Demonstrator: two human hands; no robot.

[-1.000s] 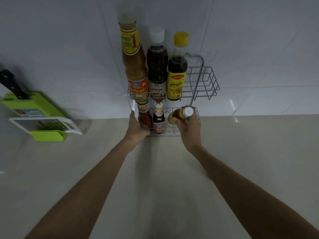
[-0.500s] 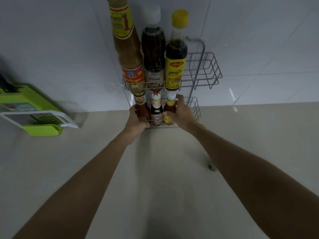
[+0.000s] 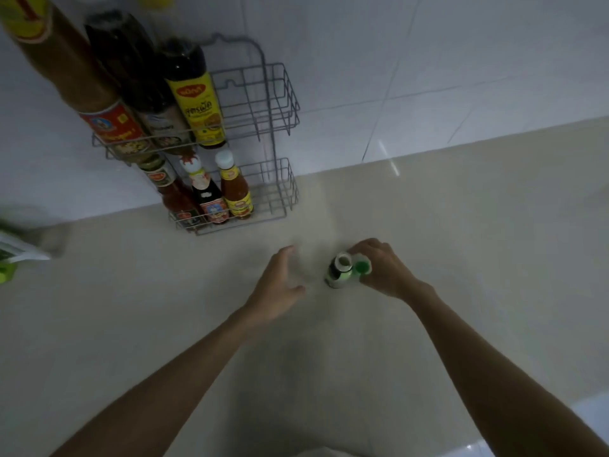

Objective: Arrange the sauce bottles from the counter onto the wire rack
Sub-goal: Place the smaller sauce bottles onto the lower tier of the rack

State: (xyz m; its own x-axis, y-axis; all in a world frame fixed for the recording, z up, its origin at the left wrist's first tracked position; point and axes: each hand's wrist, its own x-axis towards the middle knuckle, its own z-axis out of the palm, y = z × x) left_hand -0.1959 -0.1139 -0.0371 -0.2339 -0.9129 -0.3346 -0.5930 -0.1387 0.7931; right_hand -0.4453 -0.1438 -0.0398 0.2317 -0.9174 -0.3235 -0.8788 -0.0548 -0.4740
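Note:
A two-tier grey wire rack (image 3: 280,103) stands against the tiled wall. Its upper tier holds three tall bottles, the right one dark with a yellow label (image 3: 197,107). In the lower tier stand three small bottles: a red one (image 3: 176,201), a dark one (image 3: 207,196) and an orange one with a white cap (image 3: 234,188). On the beige counter (image 3: 164,291) stand two small bottles: a dark one with a green label (image 3: 338,271) and a green-capped one (image 3: 362,268). My right hand (image 3: 384,270) grips the green-capped bottle. My left hand (image 3: 278,285) hovers open to the left of the pair.
A green and white object (image 3: 13,255), blurred, sits at the far left edge of the counter. The right halves of both rack tiers hold no bottles. A pale edge (image 3: 590,420) shows at the bottom right corner.
Both hands left the rack's lower tier, where the orange bottle now stands. They moved down and right to the two small bottles on the counter, and the view shifted right.

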